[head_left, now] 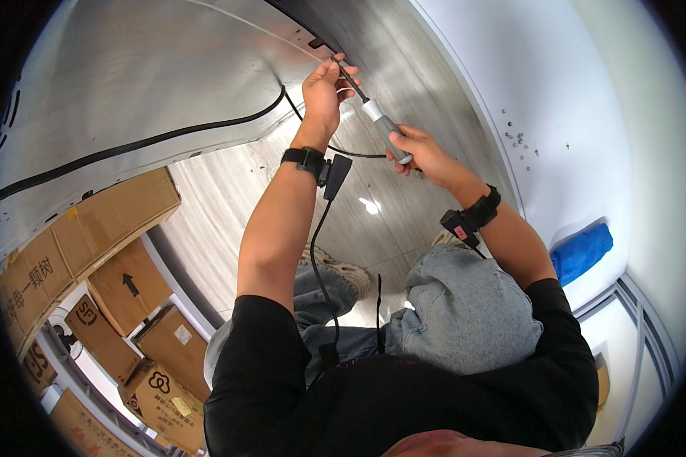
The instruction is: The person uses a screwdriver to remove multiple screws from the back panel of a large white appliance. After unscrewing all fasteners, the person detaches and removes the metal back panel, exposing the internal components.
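Note:
My right hand (421, 154) is closed around the grey and white handle of a screwdriver (386, 131). Its dark shaft points up and to the left, toward my left hand (326, 93). The thumb and forefinger of that hand are pinched together at the screwdriver's tip; whatever they hold there is too small to make out, and the other fingers curl beside the shaft. Just beyond the tip runs the dark lower edge of a large silver metal panel (168, 72). Both wrists wear black straps with small black devices and cables.
A thick black cable (137, 145) runs along the panel. On the white surface (541, 91) at the right lie several small screws (520, 141) and a blue cloth (583, 254). Cardboard boxes (126, 278) are stacked at the lower left. My knees are bent above the grey floor (221, 213).

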`<state>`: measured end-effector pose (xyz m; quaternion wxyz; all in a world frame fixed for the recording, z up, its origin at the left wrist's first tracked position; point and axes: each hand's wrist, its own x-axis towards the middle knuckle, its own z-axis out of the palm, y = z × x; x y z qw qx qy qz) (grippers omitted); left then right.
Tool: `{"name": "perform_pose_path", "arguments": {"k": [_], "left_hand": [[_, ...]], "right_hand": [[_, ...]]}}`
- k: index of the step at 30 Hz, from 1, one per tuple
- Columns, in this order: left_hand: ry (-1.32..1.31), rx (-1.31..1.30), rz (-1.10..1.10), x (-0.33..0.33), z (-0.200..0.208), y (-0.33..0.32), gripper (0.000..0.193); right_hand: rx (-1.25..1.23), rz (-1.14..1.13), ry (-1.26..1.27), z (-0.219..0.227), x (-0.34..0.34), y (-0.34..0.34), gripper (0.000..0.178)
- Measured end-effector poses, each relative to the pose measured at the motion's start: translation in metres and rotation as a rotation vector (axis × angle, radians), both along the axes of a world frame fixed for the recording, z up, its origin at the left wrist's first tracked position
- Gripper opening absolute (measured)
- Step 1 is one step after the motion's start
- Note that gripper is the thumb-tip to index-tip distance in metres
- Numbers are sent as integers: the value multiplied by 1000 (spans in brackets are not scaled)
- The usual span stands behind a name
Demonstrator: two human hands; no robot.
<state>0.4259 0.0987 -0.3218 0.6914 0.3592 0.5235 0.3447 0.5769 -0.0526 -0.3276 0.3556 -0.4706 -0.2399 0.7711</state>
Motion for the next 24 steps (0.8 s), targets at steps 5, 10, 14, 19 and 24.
{"name": "perform_pose_path", "arguments": {"k": [5,10,14,19,24], "left_hand": [[32,38,12,-2,-2,2,23],[71,45,-30,-4,-3,4,26],[110,57,-4,-2,-5,5,25],[126,53,13,2,-5,6,23],[117,78,7,1,-7,8,23]], "right_hand": [[-58,-5,113,-2,-1,1,39],[-73,-35,251,-10,0,1,41],[-129,-54,405,-11,4,3,41],[-145,-59,494,-18,7,4,43],[-140,-58,553,-24,7,6,43]]}}
